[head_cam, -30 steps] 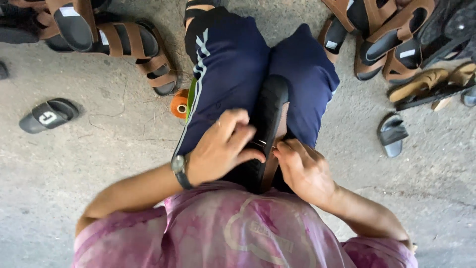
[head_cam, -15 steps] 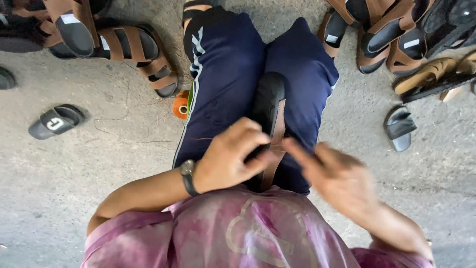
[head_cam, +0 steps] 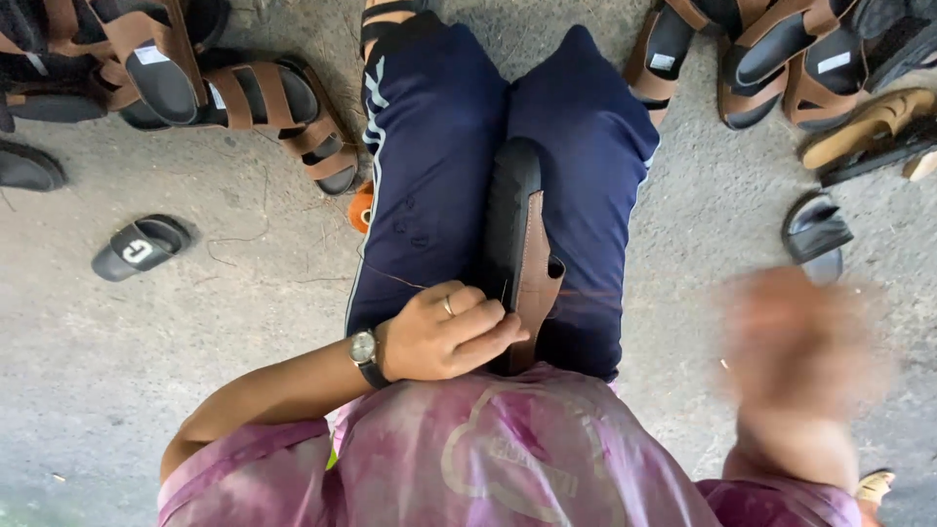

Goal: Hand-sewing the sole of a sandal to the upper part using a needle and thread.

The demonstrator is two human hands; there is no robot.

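— Where's the left hand (head_cam: 444, 334)?
— Curled, fingers clamped on the black-and-brown sandal (head_cam: 522, 249) lying on the lap at centre.
— The right hand (head_cam: 795, 351)?
— Raised at three o'clock, blurred; grip unreadable.

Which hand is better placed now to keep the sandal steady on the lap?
The left hand, probably. It rests against the black sandal with a brown strap lying between the knees. The right hand is out to the side, blurred, and away from the sandal.
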